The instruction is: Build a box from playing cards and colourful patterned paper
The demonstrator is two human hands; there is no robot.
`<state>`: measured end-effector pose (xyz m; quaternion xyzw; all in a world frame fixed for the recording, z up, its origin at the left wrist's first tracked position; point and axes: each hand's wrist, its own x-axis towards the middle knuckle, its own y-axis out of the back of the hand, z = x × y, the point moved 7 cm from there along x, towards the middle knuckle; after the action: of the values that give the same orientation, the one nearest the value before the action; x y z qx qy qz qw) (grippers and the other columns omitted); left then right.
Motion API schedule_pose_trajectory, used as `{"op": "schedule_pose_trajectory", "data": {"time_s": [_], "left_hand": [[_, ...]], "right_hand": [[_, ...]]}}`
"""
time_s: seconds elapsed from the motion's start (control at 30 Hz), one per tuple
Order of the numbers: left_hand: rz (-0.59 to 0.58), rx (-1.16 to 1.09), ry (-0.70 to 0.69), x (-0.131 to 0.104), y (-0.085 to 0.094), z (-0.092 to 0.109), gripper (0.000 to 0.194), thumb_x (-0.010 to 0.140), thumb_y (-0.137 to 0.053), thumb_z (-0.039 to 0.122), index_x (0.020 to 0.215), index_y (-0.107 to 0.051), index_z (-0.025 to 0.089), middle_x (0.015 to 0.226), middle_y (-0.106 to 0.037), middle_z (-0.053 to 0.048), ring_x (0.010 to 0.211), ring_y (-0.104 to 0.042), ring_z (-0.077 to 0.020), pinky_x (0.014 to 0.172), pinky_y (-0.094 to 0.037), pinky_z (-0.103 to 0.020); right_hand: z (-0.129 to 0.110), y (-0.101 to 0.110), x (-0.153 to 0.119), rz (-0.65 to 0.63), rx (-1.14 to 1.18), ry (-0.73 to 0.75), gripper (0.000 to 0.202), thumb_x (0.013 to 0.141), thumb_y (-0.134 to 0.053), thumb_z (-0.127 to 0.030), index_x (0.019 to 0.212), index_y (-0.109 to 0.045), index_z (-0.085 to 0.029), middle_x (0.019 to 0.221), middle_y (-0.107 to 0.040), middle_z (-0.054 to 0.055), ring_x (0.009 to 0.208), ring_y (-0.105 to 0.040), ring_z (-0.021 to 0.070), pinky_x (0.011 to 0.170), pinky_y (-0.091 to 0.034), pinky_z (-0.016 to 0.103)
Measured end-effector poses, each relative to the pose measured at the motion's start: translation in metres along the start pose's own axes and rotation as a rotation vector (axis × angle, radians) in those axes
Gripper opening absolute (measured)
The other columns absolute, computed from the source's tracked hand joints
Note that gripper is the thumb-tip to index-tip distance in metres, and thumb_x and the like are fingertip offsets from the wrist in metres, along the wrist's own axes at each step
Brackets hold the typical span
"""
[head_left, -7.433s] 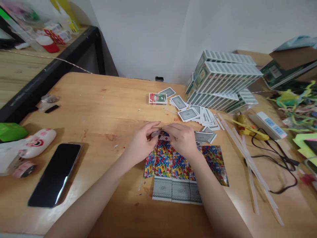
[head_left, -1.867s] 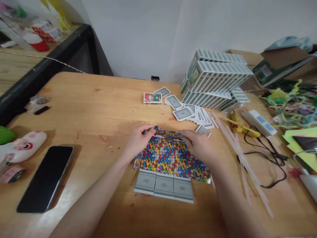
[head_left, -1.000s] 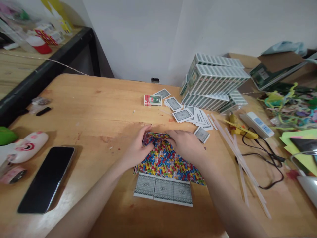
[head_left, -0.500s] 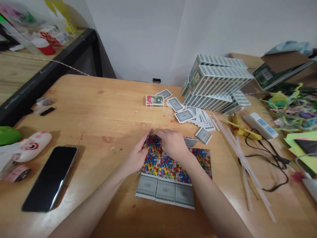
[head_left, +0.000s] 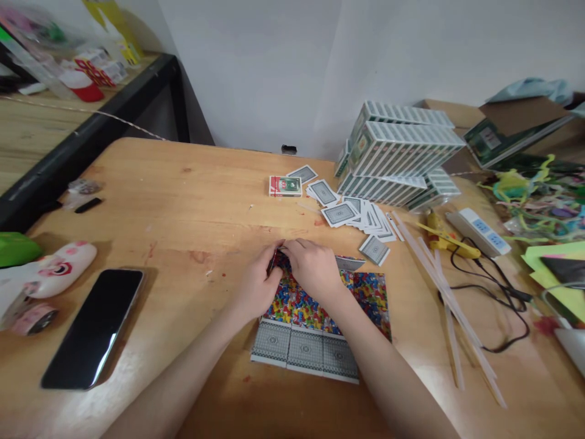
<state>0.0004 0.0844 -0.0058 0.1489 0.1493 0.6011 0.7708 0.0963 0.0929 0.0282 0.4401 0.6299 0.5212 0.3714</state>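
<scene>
Note patterned panel (head_left: 308, 308) at lower centre of frame, with far-left corner pinched in left hand (head_left: 256, 283) and partly covered by bent right hand (head_left: 315, 268), grip not discernible, presumably for steadying.

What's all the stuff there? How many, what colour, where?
patterned panels: several, multicoloured, under the hands
front cards: three, grey, at panels' near edge
loose cards: many, grey, beyond the panels
card box: one, red and green, beside loose cards
striped cartons: several, green and white, back right
sticks: several, whitish, right
corded tool: one, yellow, right
power strip: one, white and blue, beside the tool
fuzzy strands: many, multicoloured, far right
phone: one, black, left
pink-spotted thing: one, white, left edge
table: one, light wood, middle
side table: one, black-framed, back left
other clutter: uncounted, mixed colours, around the edges
left hand: one, bare, at panels' left edge
right hand: one, bare, beside the left
</scene>
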Motion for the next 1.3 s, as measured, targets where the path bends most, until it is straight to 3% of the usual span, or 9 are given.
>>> {"op": "schedule_pose_trajectory", "data": {"time_s": [0.27,0.43,0.5,0.6,0.7,0.8,1.0,1.17,1.3], "left_hand": [[-0.024,-0.155,0.068,0.003,-0.005,-0.009,0.05,0.078,-0.036,0.018,0.127,-0.047,0.016,0.133,-0.05,-0.005,0.126,-0.041,-0.0169,0.11,-0.024,-0.036],[0.007,-0.219,0.018,0.006,-0.007,-0.006,0.049,0.076,-0.036,0.014,0.123,-0.049,0.017,0.13,-0.052,-0.004,0.12,-0.045,-0.0156,0.107,-0.029,-0.034],[0.013,-0.213,0.021,0.006,-0.005,-0.005,0.046,0.075,-0.036,0.014,0.118,-0.052,0.017,0.125,-0.055,-0.004,0.116,-0.049,-0.0164,0.105,-0.032,-0.034],[-0.013,-0.183,0.069,0.007,0.001,-0.005,0.042,0.074,-0.037,0.014,0.112,-0.057,0.017,0.116,-0.06,-0.004,0.106,-0.054,-0.0178,0.098,-0.038,-0.034],[-0.017,-0.128,0.131,0.011,0.007,-0.005,0.039,0.072,-0.04,0.014,0.104,-0.062,0.018,0.107,-0.064,-0.003,0.097,-0.057,-0.0191,0.091,-0.042,-0.034],[-0.004,-0.128,0.132,0.015,0.005,-0.005,0.033,0.072,-0.041,0.015,0.095,-0.065,0.018,0.099,-0.067,-0.001,0.093,-0.059,-0.0187,0.088,-0.043,-0.032],[0.153,-0.182,0.13,0.016,-0.002,-0.006,0.027,0.073,-0.04,0.017,0.081,-0.065,0.018,0.087,-0.068,-0.001,0.087,-0.06,-0.0173,0.083,-0.045,-0.029],[0.194,-0.194,0.144,0.015,0.003,-0.004,0.027,0.071,-0.042,0.017,0.08,-0.067,0.018,0.088,-0.069,-0.001,0.086,-0.061,-0.0171,0.082,-0.046,-0.028],[0.277,-0.143,0.203,0.004,0.02,-0.01,0.028,0.071,-0.043,0.019,0.083,-0.068,0.018,0.09,-0.069,-0.001,0.085,-0.061,-0.0177,0.079,-0.047,-0.028]], "right_hand": [[-0.005,-0.008,0.002,-0.004,0.011,0.046,0.024,0.084,-0.039,-0.01,0.094,-0.06,-0.017,0.089,-0.066,0.007,0.082,-0.06,0.019,0.064,-0.038,0.026],[-0.001,0.002,0.002,0.03,0.193,0.084,0.023,0.089,-0.039,-0.017,0.099,-0.061,-0.016,0.095,-0.066,0.007,0.086,-0.06,0.0169,0.073,-0.042,0.025],[0.013,0.016,-0.005,0.061,0.299,0.071,0.022,0.089,-0.044,-0.021,0.103,-0.06,-0.018,0.1,-0.066,0.006,0.091,-0.06,0.0152,0.077,-0.043,0.024],[0.054,0.033,-0.021,0.073,0.23,-0.112,0.02,0.083,-0.054,-0.025,0.101,-0.063,-0.02,0.104,-0.066,0.006,0.095,-0.06,0.0198,0.079,-0.044,0.029],[0.083,0.03,-0.038,-0.071,0.182,-0.181,0.021,0.084,-0.048,-0.019,0.094,-0.066,-0.022,0.094,-0.07,0.004,0.087,-0.063,0.0206,0.075,-0.044,0.029],[0.09,0.021,-0.049,-0.115,0.234,-0.164,0.031,0.083,-0.039,-0.009,0.093,-0.066,-0.02,0.09,-0.071,0.004,0.083,-0.064,0.0183,0.07,-0.045,0.026],[0.088,-0.001,-0.059,0.042,0.267,-0.166,0.043,0.075,-0.037,-0.001,0.102,-0.065,-0.019,0.099,-0.069,0.007,0.089,-0.064,0.0196,0.077,-0.048,0.03],[0.104,0.0,-0.068,0.204,0.467,-0.183,0.031,0.082,-0.046,-0.018,0.109,-0.06,-0.023,0.105,-0.067,0.006,0.095,-0.062,0.0196,0.084,-0.049,0.034],[0.134,0.015,-0.084,0.363,0.469,-0.379,0.042,0.078,-0.054,-0.03,0.119,-0.053,-0.021,0.114,-0.062,0.011,0.105,-0.058,0.0244,0.089,-0.047,0.042]]}}
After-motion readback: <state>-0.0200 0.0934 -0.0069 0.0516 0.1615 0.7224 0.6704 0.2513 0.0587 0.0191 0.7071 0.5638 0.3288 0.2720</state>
